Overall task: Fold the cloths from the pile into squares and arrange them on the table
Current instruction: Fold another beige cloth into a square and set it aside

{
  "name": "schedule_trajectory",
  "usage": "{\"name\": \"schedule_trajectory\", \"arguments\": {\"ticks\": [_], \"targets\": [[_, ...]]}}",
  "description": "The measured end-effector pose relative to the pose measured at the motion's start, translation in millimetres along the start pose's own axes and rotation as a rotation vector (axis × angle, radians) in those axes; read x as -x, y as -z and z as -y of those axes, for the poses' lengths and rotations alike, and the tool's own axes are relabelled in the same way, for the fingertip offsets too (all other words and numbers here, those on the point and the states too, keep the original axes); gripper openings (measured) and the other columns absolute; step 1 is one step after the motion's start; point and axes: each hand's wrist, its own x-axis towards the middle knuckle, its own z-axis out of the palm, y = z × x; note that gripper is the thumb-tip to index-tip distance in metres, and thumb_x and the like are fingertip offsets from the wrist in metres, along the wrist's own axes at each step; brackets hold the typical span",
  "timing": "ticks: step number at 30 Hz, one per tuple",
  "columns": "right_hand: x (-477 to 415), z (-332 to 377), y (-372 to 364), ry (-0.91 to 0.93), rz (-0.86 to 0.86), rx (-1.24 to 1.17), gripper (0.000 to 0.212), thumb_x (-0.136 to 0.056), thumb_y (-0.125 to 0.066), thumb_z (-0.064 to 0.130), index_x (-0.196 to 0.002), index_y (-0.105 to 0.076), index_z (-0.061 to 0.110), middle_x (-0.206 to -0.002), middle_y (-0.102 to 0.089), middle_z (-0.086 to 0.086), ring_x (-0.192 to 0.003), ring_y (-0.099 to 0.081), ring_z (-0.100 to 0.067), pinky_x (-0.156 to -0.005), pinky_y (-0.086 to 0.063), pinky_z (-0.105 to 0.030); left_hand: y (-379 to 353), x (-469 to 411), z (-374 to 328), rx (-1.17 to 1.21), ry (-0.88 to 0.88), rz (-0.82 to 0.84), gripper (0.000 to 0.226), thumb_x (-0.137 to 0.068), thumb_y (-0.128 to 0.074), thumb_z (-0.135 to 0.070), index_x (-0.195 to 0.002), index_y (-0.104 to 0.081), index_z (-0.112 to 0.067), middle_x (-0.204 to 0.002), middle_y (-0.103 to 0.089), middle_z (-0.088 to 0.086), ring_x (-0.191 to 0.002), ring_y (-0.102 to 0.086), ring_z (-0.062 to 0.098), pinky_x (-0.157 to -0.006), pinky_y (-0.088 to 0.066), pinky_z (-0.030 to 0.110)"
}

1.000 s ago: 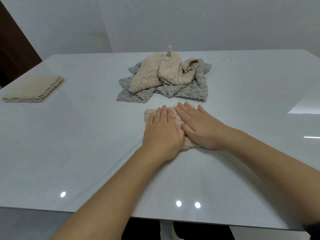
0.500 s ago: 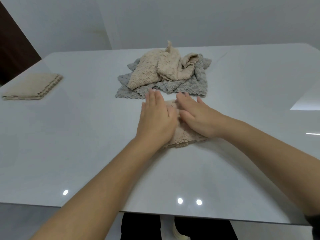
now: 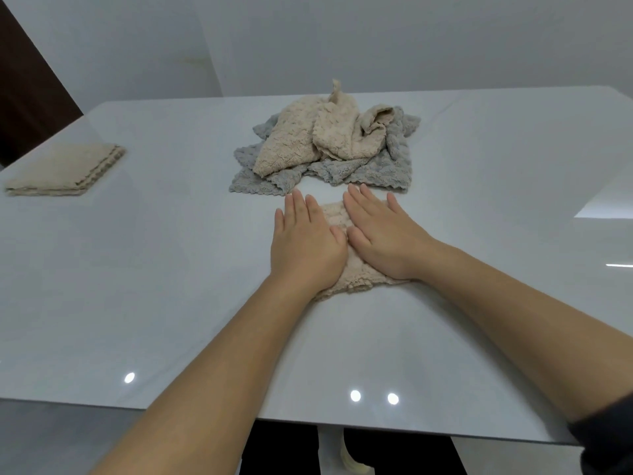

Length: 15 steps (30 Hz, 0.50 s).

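A small folded beige cloth point(image 3: 356, 275) lies on the white table point(image 3: 137, 269) just in front of the pile. My left hand point(image 3: 305, 245) and my right hand point(image 3: 383, 234) lie flat on it side by side, fingers straight, pressing it down and hiding most of it. Behind them sits the pile point(image 3: 329, 149): crumpled beige cloths on top of grey ones. A folded beige square point(image 3: 65, 169) rests at the far left of the table.
The table's near edge point(image 3: 308, 419) runs across the bottom of the view. A dark door or panel point(image 3: 27, 90) stands behind the table's left corner, and a pale wall point(image 3: 411, 39) rises behind the table.
Both hands slid forward over the folded cloth toward the pile and still press flat on it. The pile and the folded square at left have not moved.
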Motion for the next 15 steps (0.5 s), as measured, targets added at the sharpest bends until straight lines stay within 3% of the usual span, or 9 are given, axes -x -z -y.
{"name": "schedule_trajectory", "arguments": {"ticks": [7, 9, 10, 11, 12, 13, 15], "targets": [[2, 3, 7, 0.002, 0.028, 0.102, 0.060, -0.104, -0.015, 0.034, -0.156, 0.002, 0.008, -0.164, 0.007, -0.008, -0.150, 0.009, -0.018, -0.121, 0.008, -0.043, 7, 0, 3, -0.020, -0.034, 0.012, 0.064, -0.100, -0.019, -0.032, -0.153, -0.002, -0.001, -0.162, 0.003, 0.014, -0.149, 0.006, 0.022, -0.121, 0.004, 0.040], [5, 1, 16, 0.018, 0.004, 0.111, 0.059, -0.104, -0.017, 0.033, -0.156, -0.006, 0.007, -0.164, -0.002, -0.007, -0.151, 0.000, -0.018, -0.122, 0.002, -0.043, 16, -2, 14, -0.030, -0.060, -0.067, 0.061, -0.099, -0.020, -0.031, -0.152, -0.013, -0.001, -0.161, -0.011, 0.014, -0.149, -0.006, 0.022, -0.121, -0.005, 0.040], [5, -1, 20, 0.029, -0.066, 0.120, 0.056, -0.104, -0.020, 0.032, -0.153, -0.018, 0.005, -0.162, -0.016, -0.008, -0.149, -0.014, -0.020, -0.121, -0.008, -0.041, 22, -3, 21, -0.058, -0.076, -0.153, 0.058, -0.099, -0.022, -0.030, -0.149, -0.023, -0.002, -0.157, -0.024, 0.015, -0.145, -0.019, 0.024, -0.118, -0.016, 0.040], [5, -1, 24, 0.047, -0.175, 0.127, 0.049, -0.104, -0.024, 0.030, -0.144, -0.035, 0.004, -0.151, -0.037, -0.010, -0.139, -0.033, -0.023, -0.113, -0.024, -0.038, 27, -3, 27, -0.096, -0.096, -0.262, 0.052, -0.098, -0.026, -0.030, -0.142, -0.037, -0.003, -0.146, -0.041, 0.014, -0.135, -0.036, 0.025, -0.109, -0.029, 0.039], [4, 0, 28, 0.073, -0.300, 0.120, 0.038, -0.103, -0.028, 0.027, -0.125, -0.050, 0.006, -0.128, -0.053, -0.010, -0.117, -0.049, -0.024, -0.095, -0.036, -0.035, 33, -2, 29, -0.115, -0.123, -0.371, 0.042, -0.098, -0.030, -0.029, -0.128, -0.049, -0.007, -0.128, -0.054, 0.011, -0.115, -0.049, 0.026, -0.092, -0.037, 0.038], [1, 3, 31, 0.091, -0.396, 0.098, 0.027, -0.102, -0.032, 0.025, -0.104, -0.054, 0.008, -0.103, -0.056, -0.006, -0.095, -0.052, -0.023, -0.078, -0.038, -0.033, 39, -1, 29, -0.105, -0.142, -0.451, 0.030, -0.097, -0.034, -0.027, -0.111, -0.054, -0.010, -0.108, -0.059, 0.008, -0.094, -0.052, 0.025, -0.075, -0.037, 0.036], [-10, 9, 35, 0.089, -0.442, 0.078, 0.026, -0.100, -0.034, 0.023, -0.081, -0.047, 0.011, -0.076, -0.048, -0.001, -0.072, -0.047, -0.022, -0.062, -0.037, -0.036, 47, -3, 21, -0.100, -0.138, -0.467, 0.019, -0.097, -0.035, -0.025, -0.088, -0.048, -0.015, -0.084, -0.058, 0.004, -0.069, -0.046, 0.022, -0.059, -0.028, 0.033]]}}
